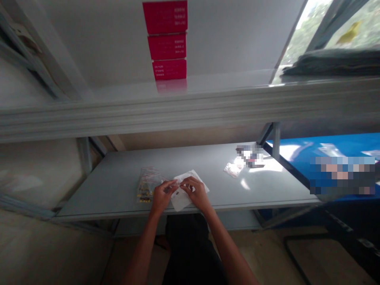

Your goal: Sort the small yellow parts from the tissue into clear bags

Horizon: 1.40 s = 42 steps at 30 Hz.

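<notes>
My left hand [164, 194] and my right hand [194, 191] meet over a white sheet or flat bag [182, 204] near the table's front edge. The thumb and fingers of each are closed in a pinch, and their tips nearly touch. Whatever lies between the fingertips is too small to name. Below the fingertips a tiny dark piece [177, 193] shows on the white sheet. Just left of my left hand are several clear plastic bags [148, 180], with small yellow and dark parts [145, 196] in the lower ones.
A grey table [113, 186] carries all this. Toward its right end sits a small clear packet [232, 169], beside a pixelated patch. Three red boxes [169, 47] stand stacked on a shelf [118, 114] overhead. A blue table [297, 138] adjoins on the right.
</notes>
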Motion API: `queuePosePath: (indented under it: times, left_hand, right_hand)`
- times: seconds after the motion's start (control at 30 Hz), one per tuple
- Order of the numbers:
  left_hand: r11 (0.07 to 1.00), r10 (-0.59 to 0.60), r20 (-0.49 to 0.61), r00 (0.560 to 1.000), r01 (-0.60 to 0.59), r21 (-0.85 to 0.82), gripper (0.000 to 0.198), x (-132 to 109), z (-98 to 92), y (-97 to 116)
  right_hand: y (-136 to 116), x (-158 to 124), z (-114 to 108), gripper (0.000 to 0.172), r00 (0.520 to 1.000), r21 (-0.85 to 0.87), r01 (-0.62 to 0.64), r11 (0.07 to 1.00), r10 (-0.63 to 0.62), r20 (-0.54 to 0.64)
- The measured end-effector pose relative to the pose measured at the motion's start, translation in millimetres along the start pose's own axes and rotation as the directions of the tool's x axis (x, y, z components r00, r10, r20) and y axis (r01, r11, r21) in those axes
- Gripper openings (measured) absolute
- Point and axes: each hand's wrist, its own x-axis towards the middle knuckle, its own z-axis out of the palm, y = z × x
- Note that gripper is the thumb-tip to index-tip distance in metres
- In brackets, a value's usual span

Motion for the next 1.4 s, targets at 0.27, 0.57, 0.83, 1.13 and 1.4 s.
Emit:
queuePosePath:
  times: [0.27, 0.57, 0.83, 1.13, 1.4]
  left_hand:
    - [0.999, -0.001, -0.034, 0.999, 0.0, -0.054, 0.036, -0.5, -1.2, 1.6]
    - [0.961, -0.126, -0.14, 0.982, 0.086, -0.261, 0.05, 0.0, -2.9, -2.4]
    - [0.948, -0.11, -0.071, 0.991, 0.083, -0.306, 0.06, -1.6, -1.4, 5.4]
    - [0.997, 0.009, 0.032, 0.999, -0.007, -0.071, 0.038, -0.3, 0.6, 2.0]
    - [0.992, -0.031, 0.047, 0.998, 0.037, -0.125, 0.04, -0.6, -0.4, 1.7]
  right_hand:
    - [-4.5, -1.4, 0.3, 0.033, 0.99, 0.115, -0.006, 0.993, -0.011, 0.143]
    - [23.0, -3.7, -2.6, 0.022, 0.879, -0.166, -0.242, 0.956, 0.144, -0.456]
    - [25.7, -5.3, 2.5, 0.016, 0.973, -0.496, -0.171, 0.851, 0.066, -0.222]
    - [9.1, -0.3, -2.3, 0.014, 0.997, -0.05, -0.025, 0.998, 0.021, -0.072]
    - [10.7, -1.2, -2.0, 0.023, 0.996, -0.086, -0.004, 0.996, -0.004, -0.092]
